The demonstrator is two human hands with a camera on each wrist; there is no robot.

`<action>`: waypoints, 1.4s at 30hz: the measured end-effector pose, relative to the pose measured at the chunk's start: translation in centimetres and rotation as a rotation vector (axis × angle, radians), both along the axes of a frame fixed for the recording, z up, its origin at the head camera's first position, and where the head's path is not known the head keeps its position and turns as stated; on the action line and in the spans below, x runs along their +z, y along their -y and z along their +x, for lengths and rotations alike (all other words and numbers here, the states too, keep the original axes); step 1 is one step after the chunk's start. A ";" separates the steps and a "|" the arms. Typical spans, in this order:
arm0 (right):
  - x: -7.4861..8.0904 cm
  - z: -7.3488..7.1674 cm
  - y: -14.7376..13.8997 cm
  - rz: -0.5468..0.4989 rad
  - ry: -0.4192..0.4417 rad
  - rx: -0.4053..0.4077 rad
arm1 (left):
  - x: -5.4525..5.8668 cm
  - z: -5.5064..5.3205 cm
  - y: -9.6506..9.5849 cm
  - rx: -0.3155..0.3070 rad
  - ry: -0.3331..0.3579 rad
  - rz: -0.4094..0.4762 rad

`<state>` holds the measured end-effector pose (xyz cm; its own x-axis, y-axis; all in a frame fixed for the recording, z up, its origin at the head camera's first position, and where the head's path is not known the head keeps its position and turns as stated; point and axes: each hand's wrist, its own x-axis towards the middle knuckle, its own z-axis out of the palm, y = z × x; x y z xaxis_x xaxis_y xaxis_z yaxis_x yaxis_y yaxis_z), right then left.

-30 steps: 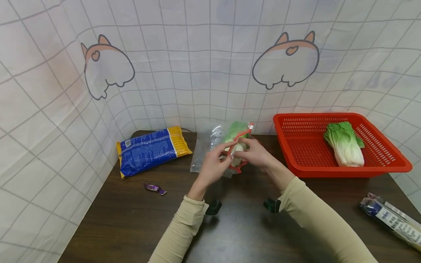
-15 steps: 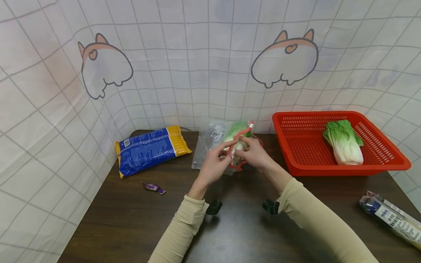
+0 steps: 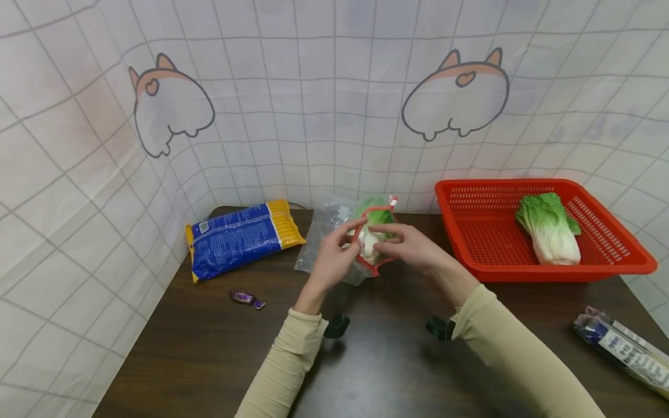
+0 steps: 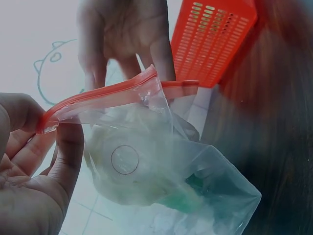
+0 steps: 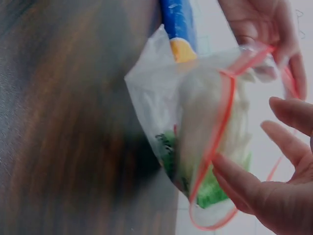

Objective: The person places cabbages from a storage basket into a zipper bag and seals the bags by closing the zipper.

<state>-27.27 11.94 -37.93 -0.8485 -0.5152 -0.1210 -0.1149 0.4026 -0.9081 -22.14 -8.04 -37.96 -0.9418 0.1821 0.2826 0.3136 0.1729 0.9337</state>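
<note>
One clear bag (image 4: 164, 147) with a red-edged mouth, a cabbage (image 3: 369, 239) inside, is between both hands, toward the back of the surface (image 3: 366, 360). Left hand (image 3: 330, 258) pinches the red edge. Right hand (image 3: 415, 247) has fingers parted, one fingertip at the edge; firm grip cannot be confirmed. Red basket (image 3: 554, 270) stands to the right.

I see a blue pack (image 3: 235, 242) at my eleven o'clock, candy (image 3: 245, 299) at the pack's six; over at two, a basket (image 3: 488, 238), cabbage (image 3: 551, 231) inside, packet (image 3: 622, 350) at the basket's five!
</note>
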 end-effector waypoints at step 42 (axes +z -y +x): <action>-1.1 -2.2 -3.5 -0.308 0.112 -0.289 | -2.8 -1.9 0.4 -0.043 -0.046 -0.046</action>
<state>-29.47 15.44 -38.98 -0.9534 -0.2853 -0.0985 0.0689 0.1121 -0.9913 -24.02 -8.40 -40.72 -0.9191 0.2361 0.3154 0.3638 0.2010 0.9095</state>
